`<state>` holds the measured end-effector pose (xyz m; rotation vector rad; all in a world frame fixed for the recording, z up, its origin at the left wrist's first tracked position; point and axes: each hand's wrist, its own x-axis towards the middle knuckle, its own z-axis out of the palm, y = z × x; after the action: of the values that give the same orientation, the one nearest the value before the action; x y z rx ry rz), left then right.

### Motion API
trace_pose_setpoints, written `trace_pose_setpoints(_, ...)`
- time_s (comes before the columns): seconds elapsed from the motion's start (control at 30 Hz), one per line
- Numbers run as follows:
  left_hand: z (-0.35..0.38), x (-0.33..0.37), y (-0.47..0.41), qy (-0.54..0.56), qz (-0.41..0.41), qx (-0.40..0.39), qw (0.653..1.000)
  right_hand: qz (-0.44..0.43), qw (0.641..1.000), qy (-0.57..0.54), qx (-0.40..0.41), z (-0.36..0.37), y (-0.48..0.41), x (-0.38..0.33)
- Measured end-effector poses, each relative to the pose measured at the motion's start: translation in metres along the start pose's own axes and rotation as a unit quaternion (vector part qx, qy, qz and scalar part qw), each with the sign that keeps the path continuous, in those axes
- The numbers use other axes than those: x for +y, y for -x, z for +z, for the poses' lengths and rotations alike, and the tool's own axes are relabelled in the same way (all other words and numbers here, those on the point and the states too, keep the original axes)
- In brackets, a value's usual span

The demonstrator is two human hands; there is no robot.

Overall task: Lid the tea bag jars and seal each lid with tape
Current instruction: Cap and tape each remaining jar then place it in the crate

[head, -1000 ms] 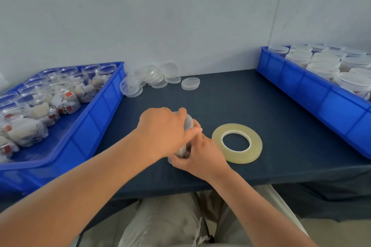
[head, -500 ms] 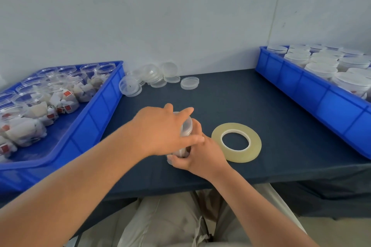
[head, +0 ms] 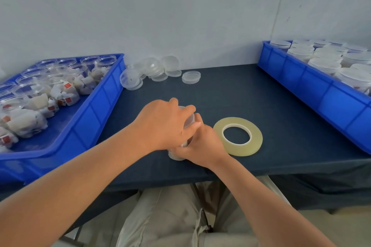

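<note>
With left hand [head: 160, 124], gripped lid [head: 189, 120] from above, fingers curled round its rim; with right hand [head: 200, 144], clasped jar [head: 176, 156] low down. Held jar on table [head: 220, 94], near front edge, just beside tape [head: 239, 149]. Worked between left bin [head: 104, 110] and right bin [head: 311, 90].

The cloth-covered table [head: 230, 94] is showing dark navy. The ribbed plastic tray on the left [head: 96, 118] and the ribbed plastic tray on the right [head: 313, 86] are both glowing bright blue. The flat ring-shaped tape roll [head: 255, 143] is looking translucent pale yellow around a white core. The white paper tea bags [head: 84, 84] are showing red-orange square tags [head: 68, 86]. The small clear plastic jar [head: 189, 122] is looking colourless.
</note>
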<state>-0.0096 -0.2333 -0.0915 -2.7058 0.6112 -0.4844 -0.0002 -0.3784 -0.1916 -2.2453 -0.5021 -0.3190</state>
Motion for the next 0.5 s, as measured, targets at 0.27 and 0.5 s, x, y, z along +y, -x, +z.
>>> trace_pose_setpoints(0.27, 0.002, -0.014, -0.004, 0.037, 0.061, 0.000, 0.997, 0.026, 0.999, -0.029, -0.006, -0.006, 0.003, -0.004)
trace_pose_setpoints(0.5, 0.010, -0.006, 0.000, 0.090, -0.023, 0.008, 0.996, 0.036, 0.991, -0.025, -0.126, -0.033, 0.005, -0.008)
